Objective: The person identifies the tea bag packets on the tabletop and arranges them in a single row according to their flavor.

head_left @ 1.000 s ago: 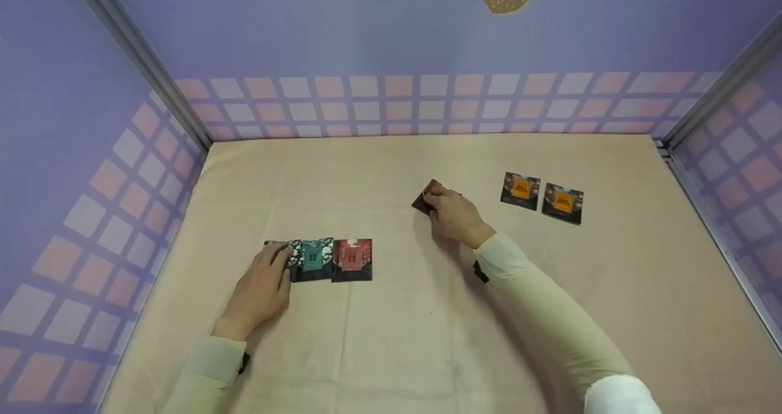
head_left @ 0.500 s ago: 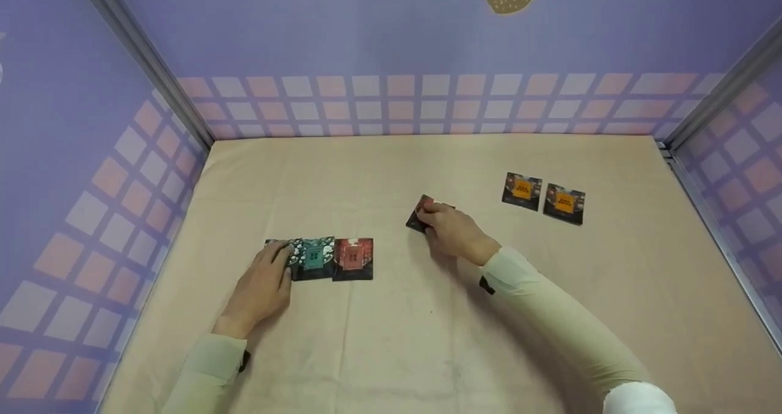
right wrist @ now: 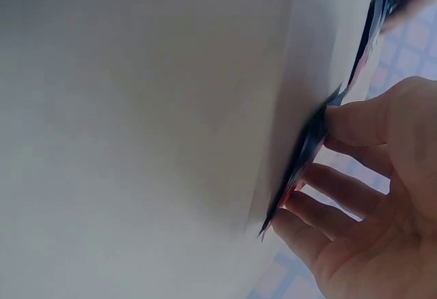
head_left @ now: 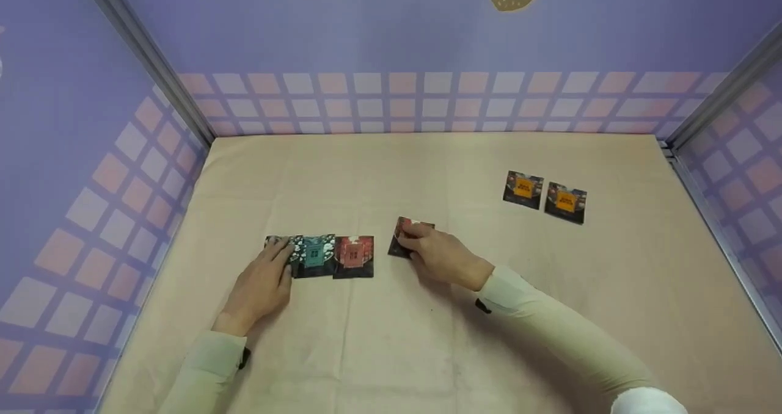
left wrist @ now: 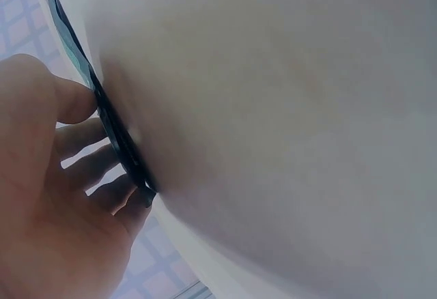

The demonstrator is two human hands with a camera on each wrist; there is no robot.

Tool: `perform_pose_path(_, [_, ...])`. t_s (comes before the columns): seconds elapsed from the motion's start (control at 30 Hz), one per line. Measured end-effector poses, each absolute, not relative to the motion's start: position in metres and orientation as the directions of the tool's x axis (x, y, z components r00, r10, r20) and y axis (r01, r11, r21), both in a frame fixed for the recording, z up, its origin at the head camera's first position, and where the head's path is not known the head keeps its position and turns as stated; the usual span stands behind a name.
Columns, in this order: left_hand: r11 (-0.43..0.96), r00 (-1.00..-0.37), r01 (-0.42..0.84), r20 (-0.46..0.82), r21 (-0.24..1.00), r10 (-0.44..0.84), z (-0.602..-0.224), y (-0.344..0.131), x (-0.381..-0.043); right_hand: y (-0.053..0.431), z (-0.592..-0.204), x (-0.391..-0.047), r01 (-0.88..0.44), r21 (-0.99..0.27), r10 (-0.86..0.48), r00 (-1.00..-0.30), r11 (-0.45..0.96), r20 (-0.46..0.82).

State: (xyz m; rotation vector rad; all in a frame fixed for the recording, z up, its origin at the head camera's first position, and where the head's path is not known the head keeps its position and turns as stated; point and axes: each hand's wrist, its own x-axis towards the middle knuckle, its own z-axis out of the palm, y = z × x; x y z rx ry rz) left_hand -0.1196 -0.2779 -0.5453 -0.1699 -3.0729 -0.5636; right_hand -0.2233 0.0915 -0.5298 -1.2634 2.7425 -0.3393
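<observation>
My left hand (head_left: 259, 286) rests on the leftmost dark packet (head_left: 297, 252) of a short row and covers most of it. Beside that packet lies a green-and-black packet (head_left: 314, 255); its neighbour is a red-and-black packet (head_left: 354, 256). To the right of the row, my right hand (head_left: 446, 258) holds another red-and-black packet (head_left: 398, 238) by its top and edge, slightly turned, close to the cloth. In the right wrist view the thumb and fingertips are against this packet (right wrist: 300, 152). In the left wrist view the fingers touch the dark packet (left wrist: 123, 145).
Two orange-and-black packets (head_left: 523, 188) lie side by side at the back right. A cream cloth (head_left: 391, 341) covers the table. Purple walls with pink and white squares (head_left: 397, 99) stand at the back and sides, joined by metal rails.
My right hand has brought its red-and-black packet toward me and leftward, nearer the row, turning it straighter. The left hand stays on the leftmost packet.
</observation>
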Motion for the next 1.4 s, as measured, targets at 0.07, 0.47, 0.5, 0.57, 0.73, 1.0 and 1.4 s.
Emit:
perform_pose_path(0.07, [0.932, -0.994, 0.105, 0.029, 0.348, 0.101, -0.545, -0.278, -0.12, 0.089, -0.531, -0.218, -0.751, -0.229, -0.771, -0.637, 0.619, 0.002])
perform_pose_path(0.47, [0.927, -0.995, 0.103, 0.027, 0.362, 0.1, -0.545, -0.278, -0.119, 0.082, -0.533, -0.202, -0.794, -0.24, -0.814, -0.58, 0.559, 0.022])
perform_pose_path(0.5, [0.926, -0.994, 0.106, 0.03, 0.361, 0.102, -0.545, -0.278, -0.119, 0.081, -0.534, -0.202, -0.797, -0.241, -0.818, -0.575, 0.554, 0.024])
perform_pose_path(0.57, [0.925, -0.994, 0.113, 0.037, 0.363, 0.106, -0.545, -0.279, -0.119, 0.08, -0.533, -0.201, -0.803, -0.245, -0.825, -0.565, 0.543, 0.025])
perform_pose_path(0.73, [0.925, -0.993, 0.118, 0.046, 0.361, 0.109, -0.545, -0.279, -0.119, 0.077, -0.534, -0.198, -0.813, -0.272, -0.841, -0.54, 0.515, 0.021])
perform_pose_path(1.0, [0.931, -0.993, 0.119, 0.05, 0.345, 0.108, -0.545, -0.279, -0.118, 0.073, -0.534, -0.197, -0.814, -0.275, -0.844, -0.536, 0.511, 0.017])
perform_pose_path(1.4, [0.93, -0.993, 0.119, 0.047, 0.348, 0.109, -0.545, -0.278, -0.119, 0.08, -0.533, -0.199, -0.814, -0.303, -0.847, -0.53, 0.495, 0.042])
